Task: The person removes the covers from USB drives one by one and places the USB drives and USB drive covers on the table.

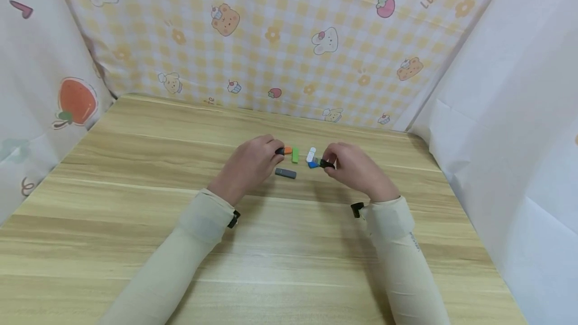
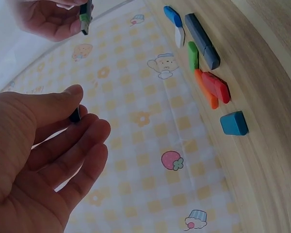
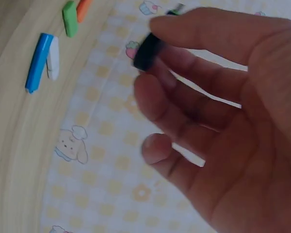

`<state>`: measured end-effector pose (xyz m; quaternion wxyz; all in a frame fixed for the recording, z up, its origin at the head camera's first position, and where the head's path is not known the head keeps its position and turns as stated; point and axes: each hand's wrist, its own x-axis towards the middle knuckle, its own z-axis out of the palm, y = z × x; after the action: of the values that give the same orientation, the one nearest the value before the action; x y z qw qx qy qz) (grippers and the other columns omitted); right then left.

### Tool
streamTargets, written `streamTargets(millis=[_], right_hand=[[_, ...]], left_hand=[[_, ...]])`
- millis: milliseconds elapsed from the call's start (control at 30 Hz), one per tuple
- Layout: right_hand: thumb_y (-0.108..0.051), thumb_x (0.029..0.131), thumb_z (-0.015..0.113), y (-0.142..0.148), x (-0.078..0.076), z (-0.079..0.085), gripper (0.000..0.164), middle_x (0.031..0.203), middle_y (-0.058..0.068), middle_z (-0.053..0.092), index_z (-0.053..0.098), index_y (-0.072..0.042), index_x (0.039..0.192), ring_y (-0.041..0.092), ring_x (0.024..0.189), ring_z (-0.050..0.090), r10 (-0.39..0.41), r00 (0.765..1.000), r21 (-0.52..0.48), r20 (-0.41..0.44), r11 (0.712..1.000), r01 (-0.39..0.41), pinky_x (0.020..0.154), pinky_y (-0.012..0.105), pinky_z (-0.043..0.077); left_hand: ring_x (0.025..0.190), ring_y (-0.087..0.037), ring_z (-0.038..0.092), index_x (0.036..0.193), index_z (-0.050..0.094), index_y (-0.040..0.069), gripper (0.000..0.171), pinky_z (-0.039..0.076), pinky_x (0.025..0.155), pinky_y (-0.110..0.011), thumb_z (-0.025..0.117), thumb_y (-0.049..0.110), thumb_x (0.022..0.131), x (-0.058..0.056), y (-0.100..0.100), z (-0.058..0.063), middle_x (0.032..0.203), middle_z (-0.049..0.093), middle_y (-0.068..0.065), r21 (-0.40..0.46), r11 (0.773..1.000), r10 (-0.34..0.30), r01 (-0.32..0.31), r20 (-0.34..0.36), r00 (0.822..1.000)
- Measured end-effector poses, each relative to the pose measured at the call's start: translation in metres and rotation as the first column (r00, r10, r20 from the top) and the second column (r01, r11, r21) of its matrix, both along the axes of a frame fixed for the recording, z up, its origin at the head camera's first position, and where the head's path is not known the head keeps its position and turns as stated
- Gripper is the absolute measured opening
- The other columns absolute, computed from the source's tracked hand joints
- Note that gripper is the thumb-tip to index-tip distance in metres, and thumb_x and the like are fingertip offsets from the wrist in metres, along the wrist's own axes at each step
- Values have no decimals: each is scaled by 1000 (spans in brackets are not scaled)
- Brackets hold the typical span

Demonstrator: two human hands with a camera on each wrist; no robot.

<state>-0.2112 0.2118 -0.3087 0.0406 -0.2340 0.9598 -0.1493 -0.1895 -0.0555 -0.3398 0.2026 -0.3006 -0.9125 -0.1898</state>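
My left hand pinches a small black cap between thumb and fingers, most of it covered by the fingertips. A black USB flash drive is held by my right hand. Its bare metal plug points left toward the other hand, and some green shows beside the plug in the left wrist view. Both hands are raised over the table, apart from each other. Between them lie a green flash drive, an orange one, a white one and a blue one.
A dark grey flash drive lies nearer me on the wooden table. The left wrist view also shows a red stick against the orange one and a teal block. A checked curtain hangs behind the table.
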Motion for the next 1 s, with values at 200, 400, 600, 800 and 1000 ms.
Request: streamTargets(millis=[200, 400, 600, 800, 1000], right_hand=[[-9, 98, 77, 8, 5, 1, 12, 87, 4, 65, 65, -7, 102, 18, 76, 56, 0, 989, 96, 148, 995, -15, 71, 33, 50], [-8, 100, 70, 10, 11, -8, 12, 81, 1, 59, 63, -9, 91, 15, 72, 51, -11, 944, 179, 328, 983, -50, 67, 28, 43], [-11, 101, 71, 9, 15, -19, 16, 82, 1, 58, 63, -10, 87, 15, 73, 51, -53, 917, 237, 396, 970, -46, 66, 27, 41], [-15, 101, 70, 9, 19, -23, 20, 81, 1, 57, 63, -11, 83, 16, 74, 52, -129, 885, 312, 447, 950, -19, 66, 27, 41], [-11, 95, 67, 9, 24, -29, 21, 71, -2, 50, 58, -14, 76, 13, 61, 45, -198, 847, 342, 494, 940, 21, 58, 25, 35]], left_hand=[[90, -21, 74, 113, 80, 0, 18, 66, 82, -33, 76, 15, 103, -1, 0, -2, 105, 78, -12, -2, 1000, 4, -4, 9, 1000], [88, -21, 74, 112, 80, 0, 18, 66, 80, -32, 78, 15, 102, 0, 0, -4, 105, 78, -12, -28, 1000, 6, -6, -6, 1000], [87, -21, 74, 111, 80, 0, 17, 65, 80, -32, 78, 13, 101, -1, 0, -6, 103, 78, -12, -35, 999, 8, -8, -2, 1000], [91, -24, 76, 112, 80, 0, 17, 66, 84, -35, 78, 13, 101, -2, 1, -8, 105, 78, -12, -36, 999, 13, -12, 5, 1000], [93, -24, 76, 113, 80, 0, 18, 66, 85, -35, 78, 13, 101, -2, 2, -7, 106, 79, -13, -36, 999, 13, -12, 6, 1000]])
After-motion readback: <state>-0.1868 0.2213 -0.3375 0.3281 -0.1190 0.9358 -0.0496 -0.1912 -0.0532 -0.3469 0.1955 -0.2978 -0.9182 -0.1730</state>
